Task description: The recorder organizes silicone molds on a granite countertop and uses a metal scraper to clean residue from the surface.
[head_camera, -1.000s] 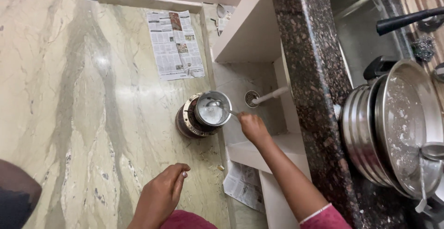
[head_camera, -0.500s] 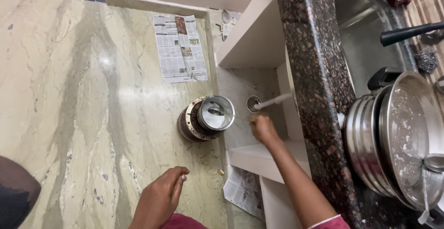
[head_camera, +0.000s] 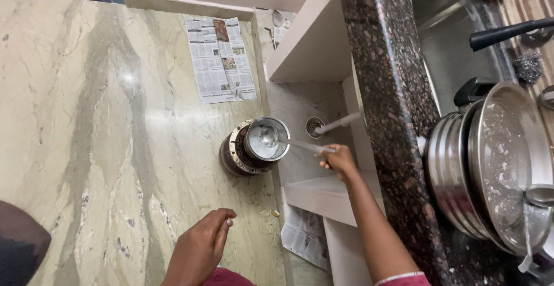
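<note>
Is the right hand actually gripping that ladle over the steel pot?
Touching. The head view shows the right hand closed around the handle end of the ladle, whose bowl sits in the steel pot.

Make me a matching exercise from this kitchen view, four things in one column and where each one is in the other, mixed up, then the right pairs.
Things:
1. ladle
2. newspaper
3. stack of steel plates
4. left hand

Places:
A. flat on the marble floor near the wall
B. on the dark stone counter beside the sink
C. held by the right hand, bowl end in the small steel pot
D. empty, loosely curled above the floor

Pairs: 1-C, 2-A, 3-B, 4-D
</note>
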